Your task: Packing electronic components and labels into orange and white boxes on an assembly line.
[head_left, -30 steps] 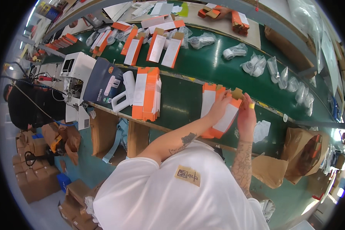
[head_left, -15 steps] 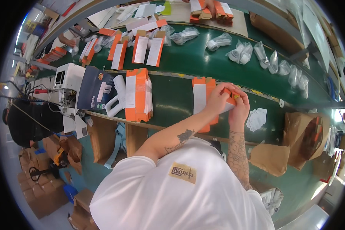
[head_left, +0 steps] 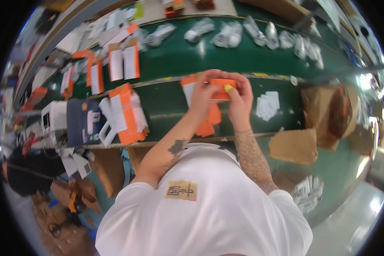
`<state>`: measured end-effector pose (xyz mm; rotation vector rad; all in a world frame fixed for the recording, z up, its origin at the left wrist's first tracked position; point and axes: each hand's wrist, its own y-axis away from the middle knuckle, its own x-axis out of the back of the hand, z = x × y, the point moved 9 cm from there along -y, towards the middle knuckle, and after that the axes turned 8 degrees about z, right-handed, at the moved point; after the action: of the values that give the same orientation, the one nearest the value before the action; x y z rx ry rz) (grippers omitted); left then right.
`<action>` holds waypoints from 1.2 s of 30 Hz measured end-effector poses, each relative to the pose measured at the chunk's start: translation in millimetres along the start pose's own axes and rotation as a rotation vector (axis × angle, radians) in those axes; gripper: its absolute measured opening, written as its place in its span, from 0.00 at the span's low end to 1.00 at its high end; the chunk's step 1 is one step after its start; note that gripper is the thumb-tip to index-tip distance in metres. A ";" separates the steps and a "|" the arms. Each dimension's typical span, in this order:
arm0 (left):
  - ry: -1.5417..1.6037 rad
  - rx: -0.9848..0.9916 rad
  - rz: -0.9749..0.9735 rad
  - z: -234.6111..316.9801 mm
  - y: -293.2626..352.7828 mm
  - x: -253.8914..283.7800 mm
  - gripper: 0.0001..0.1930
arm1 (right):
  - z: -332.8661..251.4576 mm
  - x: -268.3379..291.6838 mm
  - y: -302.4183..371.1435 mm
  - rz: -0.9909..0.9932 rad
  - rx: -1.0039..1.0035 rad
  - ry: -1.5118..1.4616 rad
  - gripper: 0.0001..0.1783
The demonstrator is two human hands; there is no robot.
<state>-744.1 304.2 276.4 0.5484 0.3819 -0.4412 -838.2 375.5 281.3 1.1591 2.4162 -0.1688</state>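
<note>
Between my two hands is an orange-and-white carton (head_left: 221, 94), its orange end turned toward me. My left hand (head_left: 202, 94) grips its left side, thumb on the orange face. Wrapped round the right side is my right hand (head_left: 242, 96), with a yellow cover on the thumb pressed to that face. Flat orange-and-white cartons (head_left: 206, 128) lie on the green bench under my left wrist. To the right of my hands sits a loose pile of small white paper slips (head_left: 268, 106).
A stack of flat orange-and-white cartons (head_left: 123, 113) stands left, beside a white handheld appliance (head_left: 108, 121) and a dark printed box (head_left: 79, 121). Bagged white items (head_left: 228, 34) and open cartons (head_left: 131, 63) line the far green belt (head_left: 170, 62). A brown paper bag (head_left: 324, 115) is at right.
My view has shifted, so the bench items appear further left. The carton's orange end now faces me between both hands, and my right thumb has come onto it.
</note>
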 end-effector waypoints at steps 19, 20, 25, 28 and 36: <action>0.296 0.605 0.103 -51.3 6.2 -13.8 0.17 | -41.3 -11.9 2.5 -0.285 0.255 0.488 0.18; 0.257 0.705 0.080 -55.2 9.5 -12.2 0.19 | -42.5 -10.4 2.5 -0.279 0.258 0.488 0.18; 0.226 0.751 -0.109 -72.7 10.5 2.3 0.19 | -25.3 47.4 -4.0 -0.030 -0.089 0.183 0.12; -0.011 0.487 -0.094 -87.6 -10.6 46.3 0.23 | -9.0 155.5 -30.2 0.378 0.074 0.675 0.16; -0.279 0.313 -0.018 -106.9 -9.5 86.2 0.37 | 74.1 332.2 14.9 0.249 0.376 1.960 0.14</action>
<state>-700.8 332.5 148.8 0.7757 0.0482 -0.5915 -982.0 598.6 67.7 2.4594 3.6736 1.2121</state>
